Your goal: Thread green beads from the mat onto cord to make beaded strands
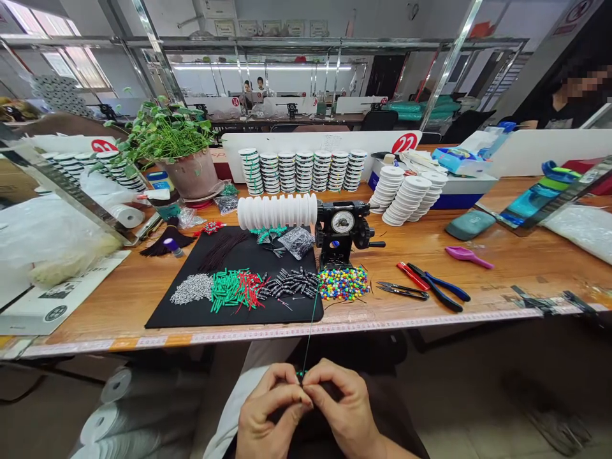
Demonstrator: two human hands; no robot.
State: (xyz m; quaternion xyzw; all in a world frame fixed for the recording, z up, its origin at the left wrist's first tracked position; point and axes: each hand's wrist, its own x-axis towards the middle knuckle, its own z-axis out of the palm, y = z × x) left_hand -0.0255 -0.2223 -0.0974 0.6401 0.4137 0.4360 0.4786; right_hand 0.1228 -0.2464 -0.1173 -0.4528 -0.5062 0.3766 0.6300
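My left hand (275,408) and my right hand (347,405) meet in front of the table edge, over my lap. Both have thumb and fingers pinched together, the tips nearly touching. A thin green line (310,328) runs down from near the winder's foot and enters between the fingertips. At its lower end shows a tiny dark piece with green spots (300,375), mostly covered by the fingers; its kind I cannot tell. White spools (277,211) sit in a row on the shaft of a black hand-crank winder (340,229) beyond.
A black mat (167,312) carries piles of silvery bits, green and red tubes (234,290), and black pieces (291,284). Colourful beads (344,284) lie beside it. Snips (404,291) and pliers (442,290) rest rightward. Spool stacks (296,172) and a potted plant (189,172) stand behind.
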